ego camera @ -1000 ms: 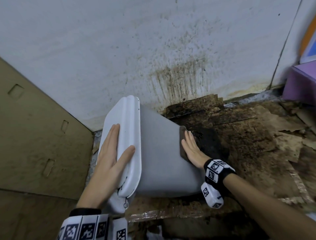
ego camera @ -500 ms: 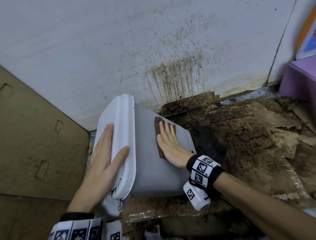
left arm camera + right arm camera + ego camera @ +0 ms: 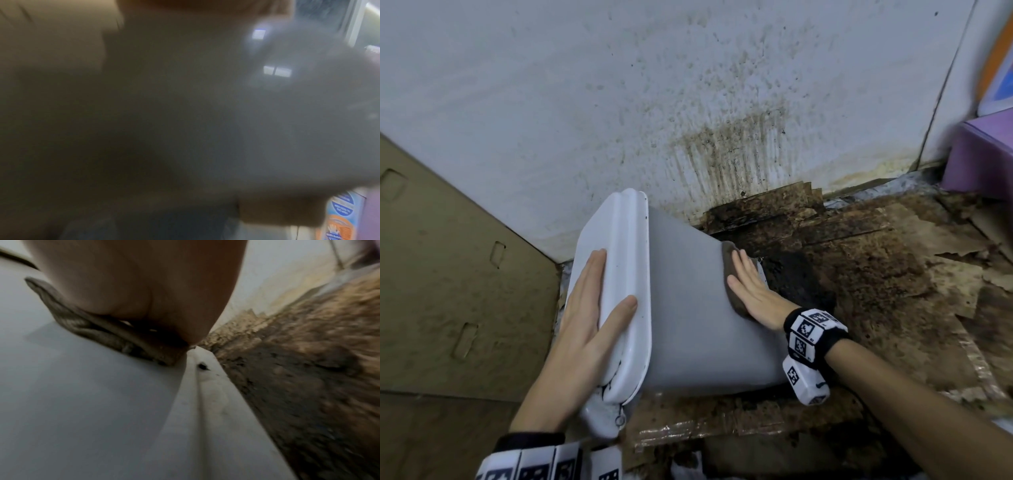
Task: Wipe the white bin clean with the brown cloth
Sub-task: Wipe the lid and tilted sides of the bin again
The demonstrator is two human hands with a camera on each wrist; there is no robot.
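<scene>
I have the white bin [image 3: 688, 308] tipped on its side on the filthy floor [image 3: 876, 291], lid toward nine o'clock, my left hand [image 3: 585, 325] flat and unclenched against that lid [image 3: 619, 274]. My right hand [image 3: 753, 291] lies open too — fingers straight, pressing the brown cloth [image 3: 729, 274] onto the upper wall near the three-o'clock base edge. I'd judge long overlapping strokes with even palm pressure best, bracing the lid so nothing rolls.

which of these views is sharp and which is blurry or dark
Head view: sharp and evenly lit, the bin, the cloth and both hands clear, with wide-angle bending at the edges. Left wrist view: dim and fully out of focus, only two pale glints showing. Right wrist view: cloth edge fairly sharp, the floor smeared by blur.
</scene>
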